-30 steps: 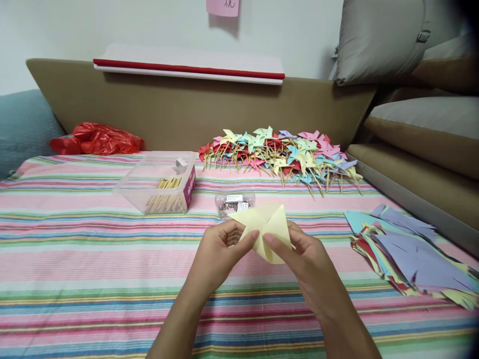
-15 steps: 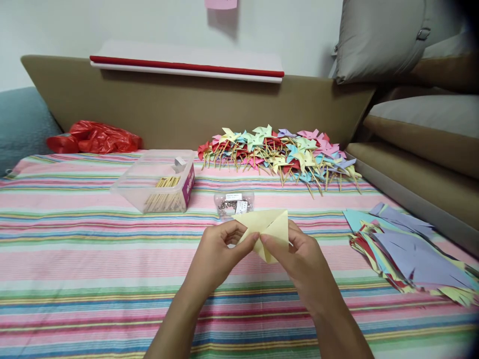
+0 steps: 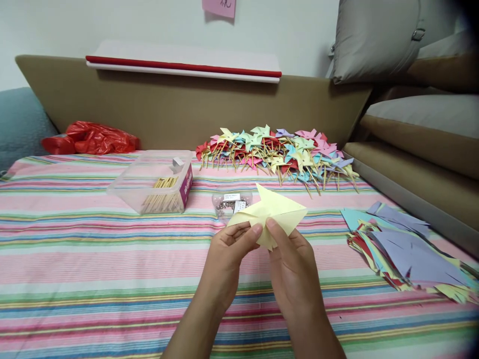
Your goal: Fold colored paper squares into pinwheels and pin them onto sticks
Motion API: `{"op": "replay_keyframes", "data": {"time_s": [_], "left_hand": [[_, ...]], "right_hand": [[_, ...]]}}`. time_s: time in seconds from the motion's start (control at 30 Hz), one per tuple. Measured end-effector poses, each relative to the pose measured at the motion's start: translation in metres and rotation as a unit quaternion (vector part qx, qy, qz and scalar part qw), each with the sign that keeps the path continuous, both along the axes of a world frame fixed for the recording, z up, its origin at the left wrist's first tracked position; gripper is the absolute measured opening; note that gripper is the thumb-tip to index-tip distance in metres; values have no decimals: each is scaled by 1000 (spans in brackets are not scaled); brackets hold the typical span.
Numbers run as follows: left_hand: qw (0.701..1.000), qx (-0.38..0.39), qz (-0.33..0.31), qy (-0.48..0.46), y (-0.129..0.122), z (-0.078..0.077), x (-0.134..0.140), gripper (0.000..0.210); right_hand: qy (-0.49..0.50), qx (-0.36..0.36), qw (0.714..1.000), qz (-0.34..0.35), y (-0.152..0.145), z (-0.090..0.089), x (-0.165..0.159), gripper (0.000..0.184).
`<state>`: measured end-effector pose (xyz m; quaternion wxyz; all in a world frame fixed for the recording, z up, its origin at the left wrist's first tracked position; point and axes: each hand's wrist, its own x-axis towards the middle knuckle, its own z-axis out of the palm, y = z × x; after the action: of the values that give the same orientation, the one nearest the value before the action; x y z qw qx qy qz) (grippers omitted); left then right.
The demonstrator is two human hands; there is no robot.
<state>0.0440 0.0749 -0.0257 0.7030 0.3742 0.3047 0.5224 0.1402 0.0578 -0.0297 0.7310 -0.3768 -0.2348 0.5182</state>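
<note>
A pale yellow paper pinwheel, partly folded with pointed blades, is held up between both hands above the striped cloth. My left hand pinches its lower left part, thumb near the centre. From the other side my right hand grips the sheet, its thumb pressed close to the left thumb at the middle. Fingers behind the paper are partly hidden. Just beyond the paper lies a clear plastic pack of small metal pieces with white labels.
A clear tub of wooden sticks stands at left. Behind are finished pinwheels in a heap and a red plastic bag. Cut paper sheets are stacked at right, near cushions.
The yellow paper has turned in my hands, and a blade now points upward with another to the right. My right hand has shifted inward, closer to the left.
</note>
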Motion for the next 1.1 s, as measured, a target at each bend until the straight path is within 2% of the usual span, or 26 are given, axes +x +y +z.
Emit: {"op": "replay_keyframes", "data": {"time_s": [0.2,0.4,0.63,0.73,0.8,0.83,0.93,1.0,1.1], "left_hand": [[998,-2,68,16,-2,-2,5,20],[992,-3,117,40,-2,-4,5,23],[990,-16,141,11,1,-3,2,21],[988,-32,152,-22,6,-2,-4,24],[985,-42,162,-42,9,0,-8,25],[984,-46,165,-50,11,0,-10,26],[983,-58,164,-59,13,1,-14,27],[984,-64,153,-58,14,1,-15,26],[988,-63,132,-49,13,0,-15,25]], "right_hand": [[-37,-8,999,-13,-1,0,-4,41],[-68,-12,997,-23,-1,0,-9,46],[-100,-13,995,17,-1,6,-5,36],[-159,6,987,-30,-1,5,5,29],[-263,43,961,-80,-1,2,13,25],[-335,68,935,-98,-2,1,18,27],[-534,137,827,-108,-6,0,25,28],[-595,164,781,-98,-8,0,27,28],[-635,192,742,-95,-9,-2,26,27]]}}
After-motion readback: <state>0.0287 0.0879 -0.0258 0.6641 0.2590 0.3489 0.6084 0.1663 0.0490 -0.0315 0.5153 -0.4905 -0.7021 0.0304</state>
